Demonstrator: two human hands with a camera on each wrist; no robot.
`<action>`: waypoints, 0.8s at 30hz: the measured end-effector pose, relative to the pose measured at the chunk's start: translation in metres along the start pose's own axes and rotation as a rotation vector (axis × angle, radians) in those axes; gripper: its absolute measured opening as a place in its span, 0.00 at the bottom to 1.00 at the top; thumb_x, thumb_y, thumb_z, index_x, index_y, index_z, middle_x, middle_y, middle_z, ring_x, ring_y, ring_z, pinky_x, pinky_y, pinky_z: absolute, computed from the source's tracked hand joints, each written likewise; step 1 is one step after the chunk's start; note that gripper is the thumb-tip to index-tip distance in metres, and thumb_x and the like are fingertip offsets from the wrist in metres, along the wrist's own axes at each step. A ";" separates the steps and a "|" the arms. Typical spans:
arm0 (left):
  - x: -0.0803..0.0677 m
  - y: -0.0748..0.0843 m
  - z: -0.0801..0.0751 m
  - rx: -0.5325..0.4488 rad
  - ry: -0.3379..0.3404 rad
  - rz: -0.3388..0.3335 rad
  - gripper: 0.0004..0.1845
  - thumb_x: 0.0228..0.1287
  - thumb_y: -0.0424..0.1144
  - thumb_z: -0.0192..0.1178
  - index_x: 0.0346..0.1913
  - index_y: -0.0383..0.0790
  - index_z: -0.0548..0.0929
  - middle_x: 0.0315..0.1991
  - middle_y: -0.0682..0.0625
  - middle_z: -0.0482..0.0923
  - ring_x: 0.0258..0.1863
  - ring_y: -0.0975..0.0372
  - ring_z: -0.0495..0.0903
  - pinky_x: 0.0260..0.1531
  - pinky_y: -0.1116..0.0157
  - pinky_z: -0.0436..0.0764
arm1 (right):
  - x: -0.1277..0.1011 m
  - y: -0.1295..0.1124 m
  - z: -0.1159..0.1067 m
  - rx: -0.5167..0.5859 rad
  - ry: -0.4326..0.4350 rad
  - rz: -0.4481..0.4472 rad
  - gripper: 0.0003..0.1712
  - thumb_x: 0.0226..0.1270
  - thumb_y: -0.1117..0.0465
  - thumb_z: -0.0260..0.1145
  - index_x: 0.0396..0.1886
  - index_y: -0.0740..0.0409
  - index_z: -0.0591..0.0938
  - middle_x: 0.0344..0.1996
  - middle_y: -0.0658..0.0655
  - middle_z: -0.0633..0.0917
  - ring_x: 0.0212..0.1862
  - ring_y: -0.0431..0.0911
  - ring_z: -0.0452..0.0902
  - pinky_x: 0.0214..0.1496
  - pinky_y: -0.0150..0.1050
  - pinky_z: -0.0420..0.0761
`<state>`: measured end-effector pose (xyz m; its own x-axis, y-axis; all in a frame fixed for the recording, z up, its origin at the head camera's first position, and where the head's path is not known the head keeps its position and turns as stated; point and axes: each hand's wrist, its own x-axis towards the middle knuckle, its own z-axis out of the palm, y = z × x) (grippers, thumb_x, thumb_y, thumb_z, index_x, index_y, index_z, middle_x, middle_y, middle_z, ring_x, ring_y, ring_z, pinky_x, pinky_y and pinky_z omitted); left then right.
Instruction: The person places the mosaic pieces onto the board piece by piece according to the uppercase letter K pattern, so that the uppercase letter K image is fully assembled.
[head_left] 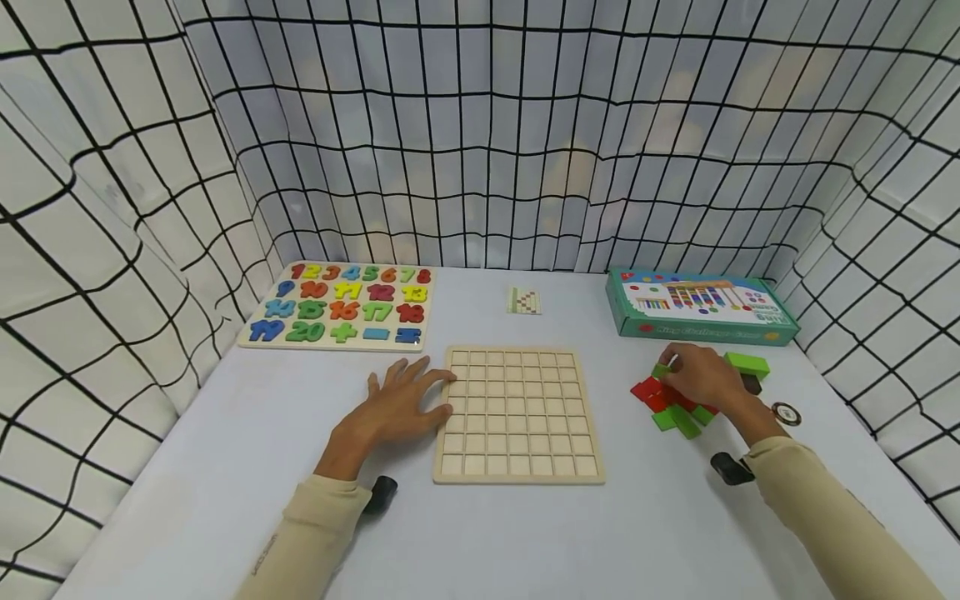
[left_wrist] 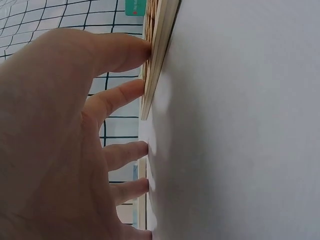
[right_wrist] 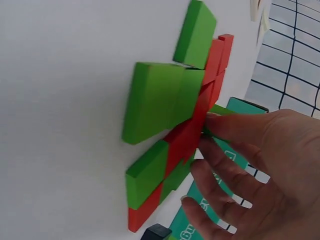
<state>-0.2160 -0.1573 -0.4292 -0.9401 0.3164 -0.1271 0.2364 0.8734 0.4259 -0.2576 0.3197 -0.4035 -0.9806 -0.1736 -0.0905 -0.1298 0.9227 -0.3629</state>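
Note:
A square wooden grid board (head_left: 517,479) lies flat in the middle of the table. My left hand (head_left: 401,408) rests at its left edge, fingers spread, with thumb and index fingertip on the rim; the other fingertips are down on the tabletop in the left wrist view. To the right, my right hand (head_left: 701,379) reaches over a loose cluster of red blocks (head_left: 650,393) and green blocks (head_left: 684,422). Its thumb and index finger pinch a green block (right_wrist: 220,110) at the far side of the cluster, partly hidden by the thumb. The remaining fingers are loosely bent.
A colourful number puzzle board (head_left: 341,308) is at the back left. Behind the cluster stands a teal game box (head_left: 705,308). A small patterned card (head_left: 524,301) lies at the back. Near the right wrist are a longer green block (head_left: 747,364) and a round disc (head_left: 786,413). Black netting surrounds the table.

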 end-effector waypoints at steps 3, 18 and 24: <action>-0.001 0.000 0.001 0.000 -0.003 -0.002 0.29 0.75 0.53 0.59 0.77 0.58 0.73 0.85 0.38 0.53 0.83 0.35 0.45 0.72 0.21 0.40 | -0.001 0.001 0.000 0.020 0.027 -0.013 0.17 0.72 0.60 0.70 0.54 0.66 0.83 0.50 0.70 0.87 0.50 0.62 0.81 0.52 0.64 0.82; -0.002 -0.004 -0.006 -0.021 -0.003 0.031 0.33 0.76 0.54 0.61 0.80 0.55 0.70 0.85 0.37 0.54 0.83 0.34 0.45 0.72 0.22 0.40 | 0.035 -0.094 0.006 0.037 0.131 -0.197 0.14 0.77 0.59 0.67 0.55 0.60 0.88 0.46 0.60 0.90 0.48 0.55 0.84 0.46 0.50 0.85; -0.002 -0.005 -0.003 -0.023 -0.007 0.020 0.35 0.75 0.55 0.62 0.81 0.54 0.69 0.85 0.38 0.54 0.84 0.34 0.45 0.73 0.23 0.40 | 0.051 -0.139 0.024 0.091 0.080 -0.262 0.10 0.77 0.57 0.68 0.49 0.57 0.86 0.43 0.56 0.91 0.45 0.51 0.86 0.39 0.44 0.83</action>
<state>-0.2155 -0.1632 -0.4285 -0.9336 0.3359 -0.1248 0.2487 0.8581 0.4491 -0.2860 0.1741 -0.3804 -0.9242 -0.3713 0.0898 -0.3706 0.8145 -0.4463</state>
